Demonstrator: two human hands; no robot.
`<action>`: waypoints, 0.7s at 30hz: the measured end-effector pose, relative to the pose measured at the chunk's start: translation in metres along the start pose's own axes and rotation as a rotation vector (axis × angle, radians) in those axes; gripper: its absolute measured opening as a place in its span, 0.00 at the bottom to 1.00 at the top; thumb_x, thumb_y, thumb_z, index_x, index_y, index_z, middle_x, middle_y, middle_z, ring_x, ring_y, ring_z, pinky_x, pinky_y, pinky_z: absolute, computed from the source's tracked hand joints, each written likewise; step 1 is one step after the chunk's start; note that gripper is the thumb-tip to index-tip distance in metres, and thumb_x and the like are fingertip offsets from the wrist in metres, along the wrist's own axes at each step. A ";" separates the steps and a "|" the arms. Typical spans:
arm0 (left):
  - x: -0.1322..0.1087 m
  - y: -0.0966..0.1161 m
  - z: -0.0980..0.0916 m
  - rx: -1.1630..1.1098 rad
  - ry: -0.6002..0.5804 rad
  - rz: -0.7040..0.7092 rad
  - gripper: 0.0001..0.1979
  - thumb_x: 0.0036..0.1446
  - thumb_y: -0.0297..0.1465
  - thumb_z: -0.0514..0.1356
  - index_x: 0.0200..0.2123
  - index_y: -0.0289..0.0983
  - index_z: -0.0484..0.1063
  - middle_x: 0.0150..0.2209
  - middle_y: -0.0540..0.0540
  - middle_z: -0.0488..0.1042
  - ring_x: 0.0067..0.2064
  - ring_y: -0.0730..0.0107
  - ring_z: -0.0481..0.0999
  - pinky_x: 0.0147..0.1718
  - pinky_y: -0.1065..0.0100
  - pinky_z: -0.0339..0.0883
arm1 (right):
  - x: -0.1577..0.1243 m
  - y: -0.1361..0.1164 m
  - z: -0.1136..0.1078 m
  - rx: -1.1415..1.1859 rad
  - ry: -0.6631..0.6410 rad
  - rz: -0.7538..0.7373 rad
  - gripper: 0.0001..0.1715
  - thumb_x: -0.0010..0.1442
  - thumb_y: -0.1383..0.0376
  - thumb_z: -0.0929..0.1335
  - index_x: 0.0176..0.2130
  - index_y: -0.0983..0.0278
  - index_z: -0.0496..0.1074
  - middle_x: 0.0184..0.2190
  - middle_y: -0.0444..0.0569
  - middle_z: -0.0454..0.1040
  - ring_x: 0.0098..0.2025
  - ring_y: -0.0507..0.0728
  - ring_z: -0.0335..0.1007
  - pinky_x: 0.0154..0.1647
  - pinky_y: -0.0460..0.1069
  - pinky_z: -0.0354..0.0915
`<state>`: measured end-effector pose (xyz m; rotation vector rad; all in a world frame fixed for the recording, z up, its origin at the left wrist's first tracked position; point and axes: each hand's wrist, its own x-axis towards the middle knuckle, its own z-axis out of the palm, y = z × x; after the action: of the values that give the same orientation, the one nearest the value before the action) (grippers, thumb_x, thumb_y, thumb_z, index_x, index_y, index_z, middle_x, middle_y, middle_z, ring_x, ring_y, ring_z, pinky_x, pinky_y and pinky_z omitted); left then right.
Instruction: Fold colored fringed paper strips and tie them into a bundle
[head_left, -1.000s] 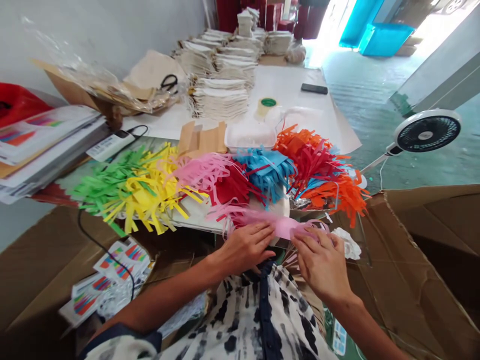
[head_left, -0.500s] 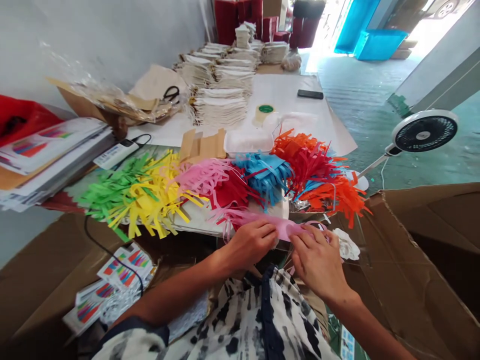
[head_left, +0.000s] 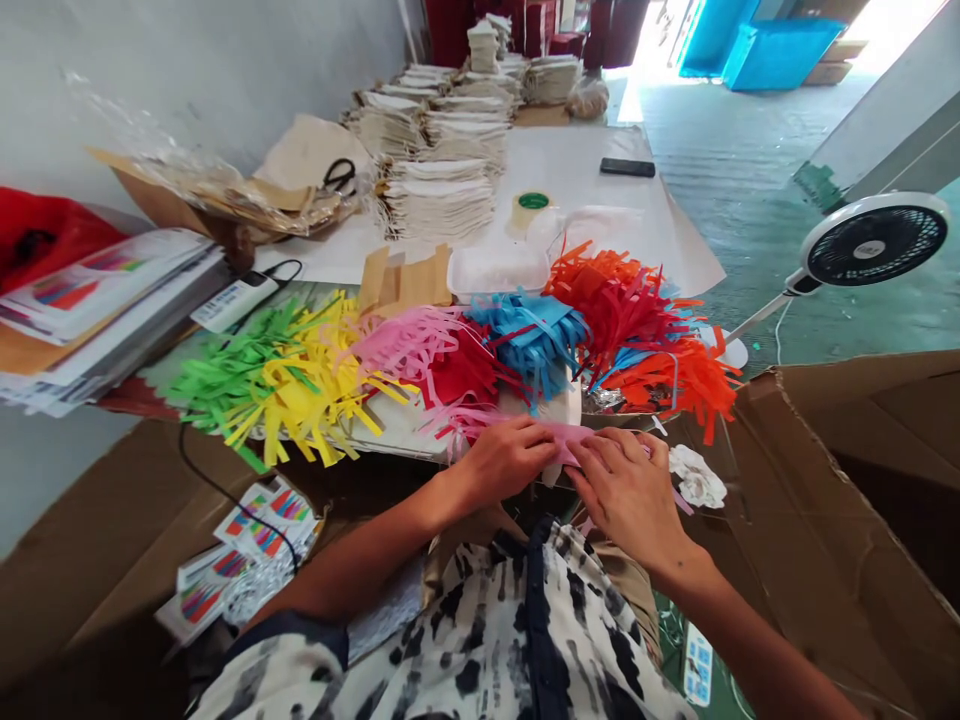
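Pink fringed tissue paper [head_left: 564,436] stretches between my two hands at the table's front edge. My left hand [head_left: 514,458] is closed on its left part, and cut strips [head_left: 459,420] spill out beyond the knuckles. On the other side my right hand [head_left: 626,485] bends its fingers over the paper's right part, with a few thin pink strips hanging past it. Just behind lie fringed bundles: pink [head_left: 411,342], dark red [head_left: 469,368], blue [head_left: 534,335], yellow [head_left: 304,395], green [head_left: 229,370] and orange [head_left: 667,385]. My palms hide some of the paper.
Stacked cream bundles [head_left: 439,200], a tape roll [head_left: 532,205], a white tray [head_left: 499,272] and a phone [head_left: 628,167] are on the table. Scissors [head_left: 339,175] lie on wrapping at left. A fan [head_left: 870,245] stands right, above an open cardboard box [head_left: 810,480].
My hands have come closer together, and less pink paper shows between them. The right fingers lie further over the paper. The camera view has shifted slightly.
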<state>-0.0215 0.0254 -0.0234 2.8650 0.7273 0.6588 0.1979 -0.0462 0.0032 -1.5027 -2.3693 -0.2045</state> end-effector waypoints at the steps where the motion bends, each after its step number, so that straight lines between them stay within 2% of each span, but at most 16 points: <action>1: 0.000 -0.002 0.000 0.007 0.002 0.020 0.08 0.72 0.28 0.59 0.44 0.36 0.79 0.43 0.44 0.82 0.43 0.65 0.79 0.45 0.63 0.74 | 0.000 0.000 -0.001 0.005 -0.004 -0.006 0.12 0.72 0.62 0.69 0.52 0.62 0.78 0.49 0.51 0.83 0.55 0.62 0.70 0.56 0.61 0.52; 7: 0.002 -0.008 -0.003 -0.058 -0.010 -0.012 0.11 0.74 0.30 0.57 0.43 0.37 0.80 0.44 0.44 0.83 0.43 0.66 0.79 0.44 0.64 0.72 | -0.002 0.003 0.001 0.028 -0.011 -0.024 0.11 0.72 0.63 0.70 0.52 0.61 0.79 0.47 0.48 0.84 0.57 0.62 0.71 0.58 0.61 0.52; 12: 0.002 -0.006 -0.006 -0.112 -0.027 -0.037 0.11 0.72 0.37 0.61 0.47 0.37 0.80 0.46 0.42 0.82 0.45 0.63 0.79 0.45 0.62 0.73 | -0.003 0.013 0.005 -0.004 0.007 -0.068 0.09 0.72 0.68 0.69 0.49 0.61 0.78 0.46 0.47 0.85 0.55 0.60 0.72 0.58 0.60 0.52; 16: 0.002 -0.002 -0.002 -0.070 0.012 -0.071 0.08 0.71 0.31 0.60 0.47 0.36 0.79 0.47 0.43 0.82 0.45 0.63 0.79 0.45 0.61 0.73 | -0.001 0.012 0.002 -0.006 0.074 -0.049 0.07 0.72 0.67 0.69 0.48 0.62 0.78 0.45 0.47 0.85 0.56 0.60 0.73 0.58 0.59 0.52; 19: 0.002 0.001 0.002 -0.018 0.021 -0.082 0.08 0.71 0.27 0.58 0.45 0.36 0.79 0.46 0.42 0.82 0.44 0.63 0.79 0.45 0.61 0.74 | 0.004 0.006 0.002 -0.001 0.046 -0.031 0.14 0.72 0.64 0.69 0.55 0.63 0.76 0.52 0.52 0.83 0.58 0.61 0.72 0.60 0.60 0.52; 21: 0.001 0.003 0.004 0.013 0.023 -0.064 0.09 0.70 0.26 0.59 0.48 0.34 0.78 0.47 0.41 0.82 0.45 0.62 0.79 0.45 0.61 0.75 | 0.005 0.003 0.005 -0.003 0.041 -0.033 0.16 0.73 0.64 0.68 0.57 0.63 0.75 0.53 0.52 0.83 0.58 0.61 0.71 0.60 0.60 0.51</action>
<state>-0.0179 0.0234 -0.0259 2.8365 0.8257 0.6825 0.1979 -0.0392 -0.0004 -1.4481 -2.3635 -0.2448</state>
